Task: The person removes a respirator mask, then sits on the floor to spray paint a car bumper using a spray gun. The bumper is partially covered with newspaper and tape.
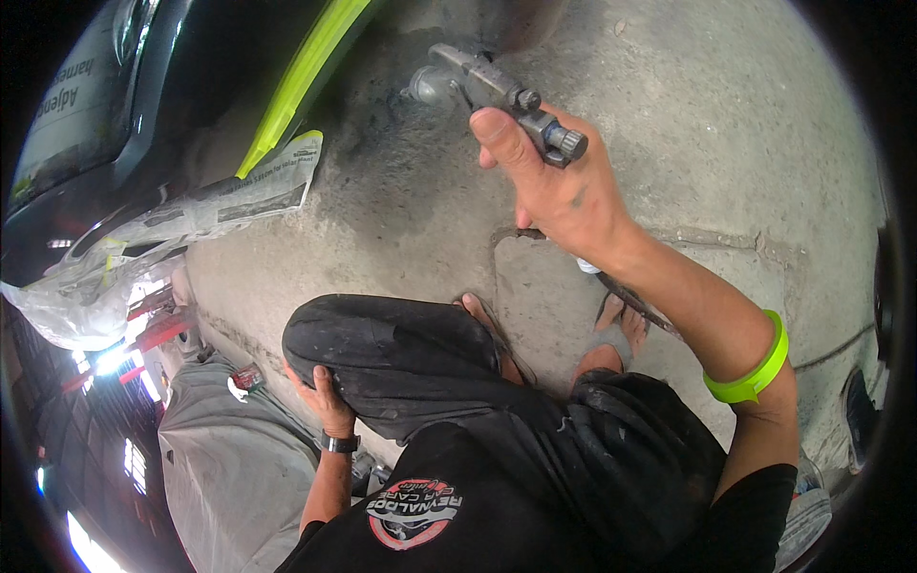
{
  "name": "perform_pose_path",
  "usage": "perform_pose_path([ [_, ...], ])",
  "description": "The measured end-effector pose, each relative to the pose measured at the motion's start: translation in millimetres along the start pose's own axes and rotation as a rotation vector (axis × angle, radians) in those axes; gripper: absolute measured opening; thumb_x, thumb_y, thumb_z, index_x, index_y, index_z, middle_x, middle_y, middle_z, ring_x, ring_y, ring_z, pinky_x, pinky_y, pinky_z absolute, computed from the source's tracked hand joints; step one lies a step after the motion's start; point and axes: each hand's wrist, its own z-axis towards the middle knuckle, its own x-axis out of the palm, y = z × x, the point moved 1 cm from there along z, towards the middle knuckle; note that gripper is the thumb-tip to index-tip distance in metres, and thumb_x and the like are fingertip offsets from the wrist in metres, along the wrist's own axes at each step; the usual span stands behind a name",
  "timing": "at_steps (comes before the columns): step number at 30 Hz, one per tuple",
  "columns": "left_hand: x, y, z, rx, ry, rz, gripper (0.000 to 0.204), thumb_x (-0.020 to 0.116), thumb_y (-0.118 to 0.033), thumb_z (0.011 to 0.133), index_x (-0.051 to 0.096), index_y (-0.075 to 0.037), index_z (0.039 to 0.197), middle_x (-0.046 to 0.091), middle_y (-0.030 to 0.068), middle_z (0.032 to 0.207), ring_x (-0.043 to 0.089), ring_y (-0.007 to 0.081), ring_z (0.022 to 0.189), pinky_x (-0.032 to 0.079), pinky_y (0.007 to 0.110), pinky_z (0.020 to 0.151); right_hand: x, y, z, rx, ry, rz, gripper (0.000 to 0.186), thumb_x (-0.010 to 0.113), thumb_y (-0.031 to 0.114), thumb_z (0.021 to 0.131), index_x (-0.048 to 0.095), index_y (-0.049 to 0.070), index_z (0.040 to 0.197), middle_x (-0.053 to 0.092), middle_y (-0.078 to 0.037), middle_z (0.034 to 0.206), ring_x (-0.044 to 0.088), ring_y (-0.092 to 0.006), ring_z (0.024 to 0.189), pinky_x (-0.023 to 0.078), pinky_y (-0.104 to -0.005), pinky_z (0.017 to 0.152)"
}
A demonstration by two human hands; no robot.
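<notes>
A grey metal spray gun (482, 84) is gripped in my right hand (573, 186), raised over the floor with its nozzle end toward the far left. Its adjusting knob sticks out just above my thumb and knuckles. The lower handle is mostly hidden behind my palm. Against the side of my bent left knee (320, 334) rests my left hand (327, 399), holding nothing, its visible fingers stretched out. A dark glossy vehicle panel (205, 105) stands to the left of the gun, edged with bright yellow-green masking tape (296, 91).
Printed masking paper (258, 186) and clear plastic film (76, 310) hang from the panel. A hose (640, 304) runs from below my right hand. A grey cover (224, 468) lies at lower left, with a small red packet (245, 380) on it. The concrete floor (707, 124) is cracked.
</notes>
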Motion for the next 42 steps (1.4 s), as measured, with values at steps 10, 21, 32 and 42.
perform_pose_path([
  [10, 0, -2, 1, 0.004, 0.025, 0.002, 0.087, 0.065, -0.043, 0.093, 0.020, 0.000, 0.154, 0.043, 0.0143, 0.143, 0.043, 0.0238, 0.128, 0.030, 0.037, 0.112, -3, 3, 0, 0.048, -0.089, 0.034, 0.054, 0.063, 0.055, 0.094, 0.062, 0.002, 0.081, 0.050, 0.002, 0.057, 0.048, -0.0077, 0.052, 0.039, -0.0249, 0.049],
  [21, -2, 1, 2, 0.002, 0.026, -0.024, 0.090, 0.066, -0.042, 0.091, 0.019, 0.001, 0.154, 0.042, 0.0153, 0.144, 0.042, 0.0245, 0.129, 0.030, 0.038, 0.113, 16, -7, 9, -0.011, -0.049, 0.007, 0.053, 0.061, 0.054, 0.095, 0.065, 0.002, 0.084, 0.054, -0.001, 0.057, 0.053, -0.0099, 0.052, 0.041, -0.0259, 0.049],
  [32, 0, -4, 7, 0.036, 0.058, 0.052, 0.083, 0.065, -0.043, 0.091, 0.027, 0.003, 0.149, 0.047, 0.0141, 0.137, 0.045, 0.0236, 0.123, 0.033, 0.037, 0.109, 12, -7, 16, 0.016, -0.032, -0.013, 0.066, 0.056, 0.066, 0.091, 0.062, 0.001, 0.090, 0.064, -0.005, 0.080, 0.057, -0.0105, 0.047, 0.045, -0.0239, 0.042],
  [42, 0, 4, 7, -0.005, 0.023, -0.011, 0.083, 0.064, -0.045, 0.091, 0.028, 0.001, 0.149, 0.046, 0.0141, 0.138, 0.045, 0.0236, 0.124, 0.033, 0.036, 0.109, 18, -8, 10, 0.032, 0.031, -0.023, 0.058, 0.058, 0.058, 0.095, 0.064, 0.002, 0.082, 0.053, -0.001, 0.056, 0.054, -0.0104, 0.050, 0.042, -0.0262, 0.047],
])
